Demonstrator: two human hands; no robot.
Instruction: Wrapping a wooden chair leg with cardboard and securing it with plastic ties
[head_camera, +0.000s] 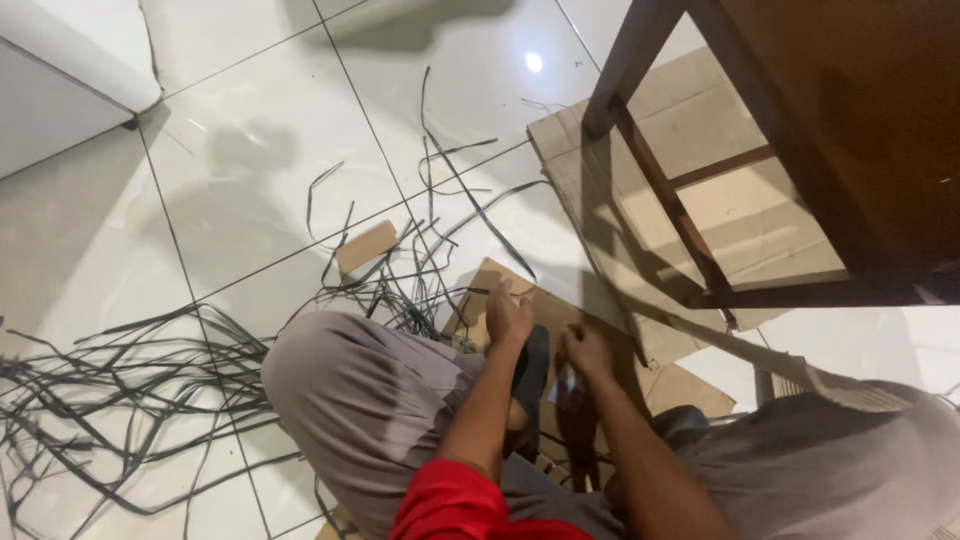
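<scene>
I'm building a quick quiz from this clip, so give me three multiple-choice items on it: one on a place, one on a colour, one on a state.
1. Where do most of the dark strips lie?
A. on the floor, left of the knee
B. on the chair
C. in a box

2. What colour is the sleeve?
A. blue
B. red
C. white

3. How is the left hand?
A. flat on the tile
B. behind the back
C. fingers closed on a strip end

Answers: 1 A, the strips spread over the white tiles; 2 B, the sleeve is plainly red; 3 C, the fingers pinch a strip above the cardboard.
</scene>
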